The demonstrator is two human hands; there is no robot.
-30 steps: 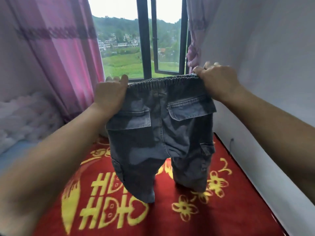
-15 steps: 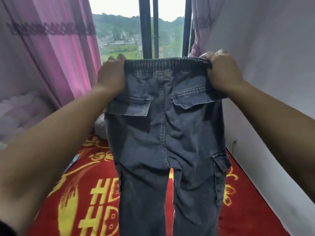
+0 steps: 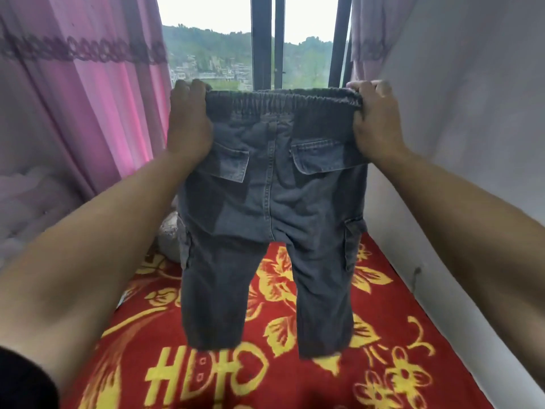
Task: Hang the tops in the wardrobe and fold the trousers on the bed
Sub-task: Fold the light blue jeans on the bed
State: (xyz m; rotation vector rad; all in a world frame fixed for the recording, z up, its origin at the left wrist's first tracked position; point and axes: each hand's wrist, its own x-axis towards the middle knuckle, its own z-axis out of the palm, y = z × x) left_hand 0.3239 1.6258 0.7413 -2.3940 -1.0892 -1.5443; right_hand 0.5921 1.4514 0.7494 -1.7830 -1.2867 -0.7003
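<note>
Red bedspread (image 3: 398,320): large yellow woven character, seen upside down, partly hidden by cloth; not surely readable. No other lettering legible.

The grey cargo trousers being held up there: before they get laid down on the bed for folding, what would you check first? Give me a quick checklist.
1. Grip: the left hand and right hand each clutch one end of the elastic waistband: ok.
2. The waistband is stretched out and about level: ok.
3. The grey cargo trousers hang back side towards the camera, with both legs straight, apart and untwisted: ok.
4. The hems are clear of the red blanket: cannot tell.
5. The blanket behind the trousers is free for laying them down: cannot tell, it is hidden.
</note>
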